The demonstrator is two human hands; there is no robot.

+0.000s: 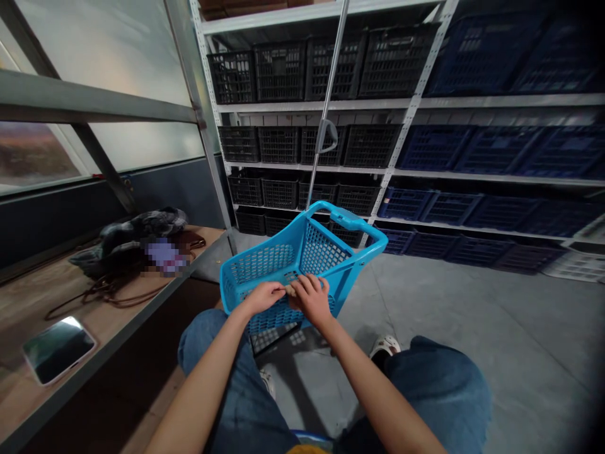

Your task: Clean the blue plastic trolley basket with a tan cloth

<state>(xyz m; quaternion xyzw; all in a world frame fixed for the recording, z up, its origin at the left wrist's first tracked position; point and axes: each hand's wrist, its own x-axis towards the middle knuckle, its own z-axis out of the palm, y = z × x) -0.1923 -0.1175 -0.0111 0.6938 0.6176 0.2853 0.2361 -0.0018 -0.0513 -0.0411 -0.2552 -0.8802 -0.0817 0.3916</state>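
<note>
Above the near side of a blue plastic shopping basket (265, 255), my hands meet around a small pale tan thing (289, 290). Its kind cannot be made out, since my fingers cover most of it. My left hand (265, 297) pinches one end between thumb and finger. Curled over the other end is my right hand (312, 299), its fingers closed and its palm side hidden. The basket has slotted walls and a raised blue handle frame (378, 243) on its right.
A wooden bench (118, 315) on the left carries a tablet-like device (59, 350), brown cord and a dark plaid cloth (151, 224). Shelves behind hold black crates (278, 69) and blue crates (501, 148). A metal pole (331, 75) rises behind the basket. Something yellow (307, 449) shows between my legs.
</note>
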